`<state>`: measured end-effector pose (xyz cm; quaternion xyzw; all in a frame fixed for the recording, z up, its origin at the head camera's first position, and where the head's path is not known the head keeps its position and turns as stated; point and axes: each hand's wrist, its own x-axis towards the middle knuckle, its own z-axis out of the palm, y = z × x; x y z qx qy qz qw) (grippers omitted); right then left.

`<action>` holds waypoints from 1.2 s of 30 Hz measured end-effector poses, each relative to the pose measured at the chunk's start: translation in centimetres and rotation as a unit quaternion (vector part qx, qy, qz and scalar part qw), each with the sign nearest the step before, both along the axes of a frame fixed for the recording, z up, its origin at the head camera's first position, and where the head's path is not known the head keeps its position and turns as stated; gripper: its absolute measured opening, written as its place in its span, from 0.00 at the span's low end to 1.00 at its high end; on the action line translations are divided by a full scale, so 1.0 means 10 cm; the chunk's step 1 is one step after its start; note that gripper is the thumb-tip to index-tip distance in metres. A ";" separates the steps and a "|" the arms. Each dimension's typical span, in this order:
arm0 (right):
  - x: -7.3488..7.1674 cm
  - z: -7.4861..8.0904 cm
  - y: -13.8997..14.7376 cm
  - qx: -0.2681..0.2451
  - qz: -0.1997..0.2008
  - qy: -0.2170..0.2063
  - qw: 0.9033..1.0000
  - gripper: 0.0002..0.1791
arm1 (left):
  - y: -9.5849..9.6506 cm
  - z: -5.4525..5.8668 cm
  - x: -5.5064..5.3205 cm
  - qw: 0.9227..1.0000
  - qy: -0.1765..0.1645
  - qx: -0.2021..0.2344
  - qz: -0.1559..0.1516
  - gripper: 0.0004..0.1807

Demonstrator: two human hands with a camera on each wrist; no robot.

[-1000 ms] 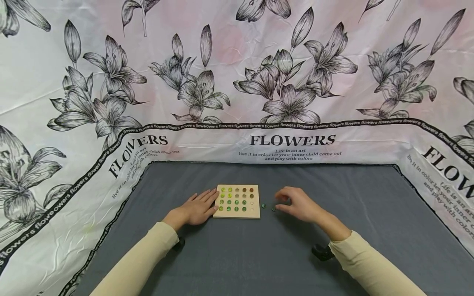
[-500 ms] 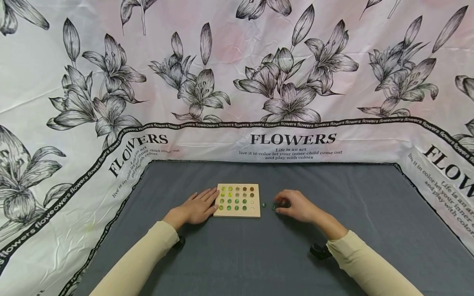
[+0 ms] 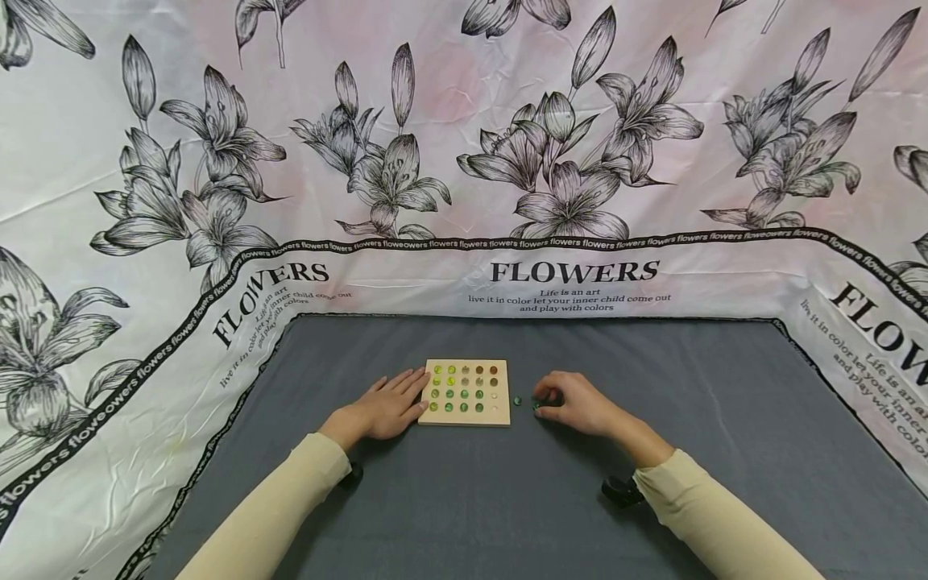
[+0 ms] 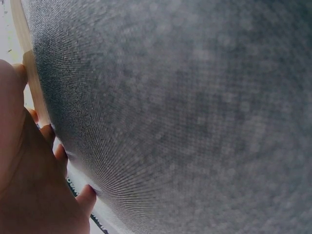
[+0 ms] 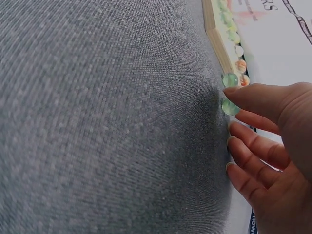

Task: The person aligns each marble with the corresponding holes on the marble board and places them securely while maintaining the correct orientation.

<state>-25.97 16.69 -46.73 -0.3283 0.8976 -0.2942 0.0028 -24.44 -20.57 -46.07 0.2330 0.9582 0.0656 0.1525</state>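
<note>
A pale wooden board [image 3: 464,417] with rows of holes lies flat on the grey cloth. Yellow, green, clear and reddish-brown glass marbles fill most holes; two at the right end of the nearer rows hold none. My left hand [image 3: 384,407] lies flat with straight fingers, its fingertips and thumb on the board's left edge. Right of the board, my right hand [image 3: 573,400] pinches a green marble [image 5: 230,107] between thumb and forefinger, low at the cloth. Its other fingers are loosely bent. Another green marble [image 3: 518,400] sits loose between that hand and the board.
Grey cloth [image 3: 464,499] covers the table. Behind it and along the sides hangs a white and pink curtain [image 3: 435,161] printed with lilies and lettering. A dark wrist device [image 3: 622,491] shows under the right sleeve.
My right thumb and forefinger have come together on the farther loose marble, and the hand has shifted slightly left. The left hand and the board stay put.
</note>
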 end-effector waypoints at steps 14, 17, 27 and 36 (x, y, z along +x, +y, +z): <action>0.02 0.00 -0.04 -0.005 -0.005 -0.018 1.000 0.09 | 0.01 0.00 0.01 1.000 0.007 -0.001 0.001 0.35; 0.02 -0.01 -0.04 -0.006 -0.006 -0.020 1.000 0.09 | 0.01 -0.02 0.00 1.000 0.007 -0.001 0.002 0.35; 0.02 -0.01 -0.04 -0.004 -0.007 -0.020 1.000 0.07 | 0.01 0.01 0.01 1.000 0.004 -0.002 0.003 0.35; 0.04 0.01 -0.05 -0.006 -0.004 -0.026 1.000 0.05 | 0.01 0.01 0.01 1.000 0.005 -0.001 -0.002 0.35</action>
